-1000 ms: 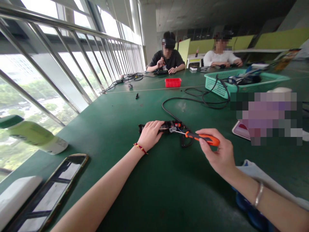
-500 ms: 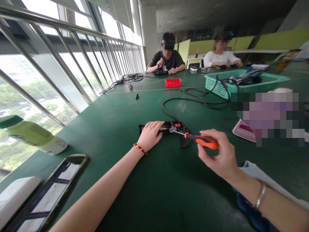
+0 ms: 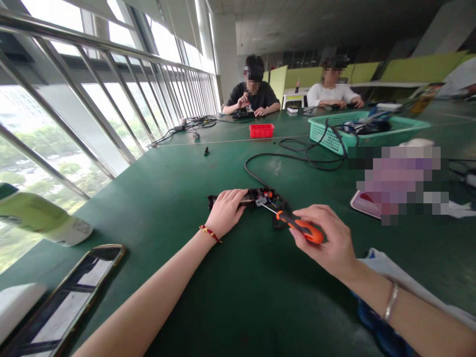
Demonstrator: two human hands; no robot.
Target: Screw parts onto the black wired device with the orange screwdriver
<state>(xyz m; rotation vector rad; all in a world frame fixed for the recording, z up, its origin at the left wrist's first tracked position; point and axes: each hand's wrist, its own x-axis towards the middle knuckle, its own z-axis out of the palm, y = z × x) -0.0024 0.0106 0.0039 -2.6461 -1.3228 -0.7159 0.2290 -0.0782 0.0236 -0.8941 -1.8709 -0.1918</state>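
1. Bright windows [image 3: 163, 29] and a metal railing [image 3: 111, 47] ran along the left of the room.
2. Beneath everything I saw a broad green table [image 3: 238, 312].
3. Two people sat at its far side, one in a black shirt [image 3: 270, 94], the other in a white top [image 3: 316, 96].
4. Toward the right stood a turquoise basket [image 3: 329, 136] heaped with things, and black cable [image 3: 269, 153] lay in loops just beside it.
5. Near the left edge a green-and-white bottle [image 3: 40, 218] leaned in my view, with a phone [image 3: 70, 307] lying near it.
6. An opened black device [image 3: 256, 195] lay on the middle of the table, coloured wires showing at its right end.
7. Over its left part rested the left hand [image 3: 225, 210], fingers close together across the top, thumb on the near side, gripping it.
8. Just right of the device, the right hand [image 3: 329, 240] pinched an orange-and-black screwdriver [image 3: 299, 225] by the handle, between thumb and fingers.
9. Its thin shaft reached a grey part [image 3: 261, 202] inside the device; whether the tip sat in a screw, I couldn't tell.
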